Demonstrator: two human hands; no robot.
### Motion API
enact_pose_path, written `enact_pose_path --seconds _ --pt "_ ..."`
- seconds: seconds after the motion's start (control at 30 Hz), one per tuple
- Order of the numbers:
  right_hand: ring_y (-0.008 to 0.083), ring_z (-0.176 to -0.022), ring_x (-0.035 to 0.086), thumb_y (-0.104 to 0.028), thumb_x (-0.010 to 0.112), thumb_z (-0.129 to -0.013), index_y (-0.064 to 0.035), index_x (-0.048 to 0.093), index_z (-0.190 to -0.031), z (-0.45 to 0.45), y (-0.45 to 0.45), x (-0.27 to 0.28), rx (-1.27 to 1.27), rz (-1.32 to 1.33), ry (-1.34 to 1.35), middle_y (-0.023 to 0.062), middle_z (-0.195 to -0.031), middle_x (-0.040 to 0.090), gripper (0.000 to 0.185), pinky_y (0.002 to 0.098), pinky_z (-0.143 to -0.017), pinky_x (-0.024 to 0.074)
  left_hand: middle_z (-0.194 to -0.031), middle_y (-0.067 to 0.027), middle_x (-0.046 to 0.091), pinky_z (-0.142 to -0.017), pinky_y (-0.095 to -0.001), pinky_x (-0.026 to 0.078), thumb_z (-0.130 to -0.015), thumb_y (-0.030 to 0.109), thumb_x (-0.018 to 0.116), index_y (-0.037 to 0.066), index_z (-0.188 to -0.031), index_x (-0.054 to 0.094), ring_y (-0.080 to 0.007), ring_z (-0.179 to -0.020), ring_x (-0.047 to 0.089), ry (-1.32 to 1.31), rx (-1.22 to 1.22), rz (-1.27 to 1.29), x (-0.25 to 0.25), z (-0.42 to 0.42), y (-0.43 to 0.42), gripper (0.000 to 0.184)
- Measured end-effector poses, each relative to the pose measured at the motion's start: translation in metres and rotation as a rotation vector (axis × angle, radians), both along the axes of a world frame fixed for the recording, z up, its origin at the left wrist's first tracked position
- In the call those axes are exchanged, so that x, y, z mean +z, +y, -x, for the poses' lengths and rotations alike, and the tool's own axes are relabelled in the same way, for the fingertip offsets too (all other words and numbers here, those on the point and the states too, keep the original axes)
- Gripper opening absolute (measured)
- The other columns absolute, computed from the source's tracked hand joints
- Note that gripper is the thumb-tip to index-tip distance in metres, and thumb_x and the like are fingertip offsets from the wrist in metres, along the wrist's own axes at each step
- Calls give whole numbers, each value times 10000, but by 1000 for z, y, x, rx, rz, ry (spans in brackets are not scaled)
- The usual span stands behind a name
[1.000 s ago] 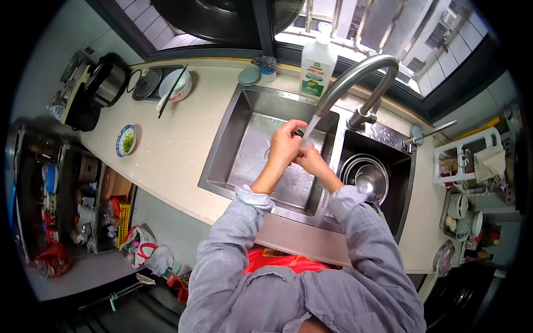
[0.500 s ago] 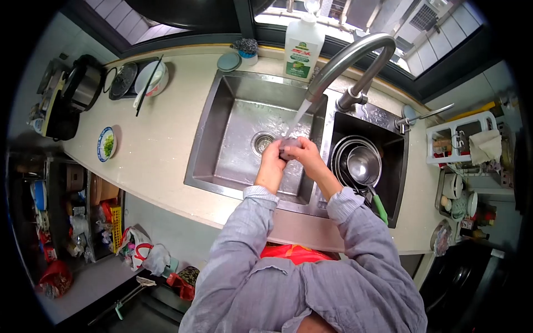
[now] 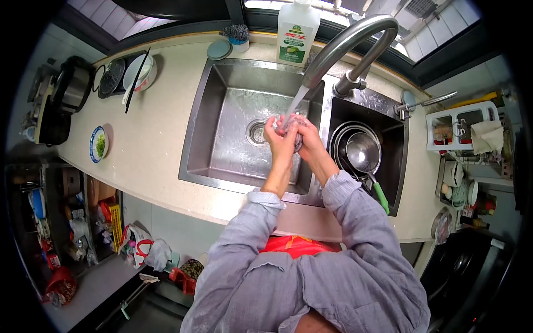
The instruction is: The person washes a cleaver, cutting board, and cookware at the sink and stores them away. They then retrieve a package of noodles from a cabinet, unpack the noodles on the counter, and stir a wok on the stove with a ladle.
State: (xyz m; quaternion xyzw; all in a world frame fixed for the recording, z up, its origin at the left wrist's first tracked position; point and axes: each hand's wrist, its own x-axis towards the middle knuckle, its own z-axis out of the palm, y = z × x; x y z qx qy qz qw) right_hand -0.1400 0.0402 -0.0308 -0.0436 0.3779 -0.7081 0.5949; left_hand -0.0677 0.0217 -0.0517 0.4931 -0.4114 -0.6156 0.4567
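Water runs from the curved faucet onto both hands over the left basin of the steel sink. My left hand is cupped with its fingers bent around a small, dark, purplish item. From the other side my right hand presses against the same item, and the hands touch each other. Fingers and running water cover most of the item, so what it is cannot be told. The drain shows just left of the hands.
Stacked metal pots with a green handle sit in the right basin. A white bottle stands behind the sink. Leftward on the counter are a bowl with chopsticks and a small bowl of chopped greens. A white rack is at right.
The view has shifted, so the sink sits higher in it. My hands have turned and changed their hold around the dark item under the stream, which showed more clearly half a second ago.
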Motion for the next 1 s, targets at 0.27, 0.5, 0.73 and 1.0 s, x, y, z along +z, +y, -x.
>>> enact_pose_path --seconds 0.27,0.5,0.73,1.0 --pt "173 -743 567 77 503 -740 -4 535 -991 19 6 3 334 -89 224 115 -918 564 266 288 -676 497 -902 -62 542 -445 -213 451 -708 7 639 94 -1051 424 -147 -721 581 331 -753 -595 16 -31 -5 413" --pt "138 -655 541 -63 515 -824 -13 596 -930 2 4 -25 402 -272 825 77 -747 582 142 266 -599 439 -723 -109 606 -530 -345 462 -604 65 665 58 -947 545 -233 -621 604 -310 -791 -182 -15 -24 7 364" --pt "325 -751 597 -252 540 -833 14 605 -819 -4 6 -46 314 -459 1192 199 -783 616 274 389 -675 447 -761 -197 631 -685 -449 468 -720 296 578 42 -779 655 -381 -771 602 -892 -721 91 1 -25 27 272" --pt "355 -731 578 -334 476 -847 16 584 -742 -9 11 -36 273 -544 1310 211 -726 593 380 414 -683 436 -773 -208 629 -676 -448 471 -725 312 567 18 -802 636 -374 -758 610 -1023 -820 252 -8 -27 31 312"
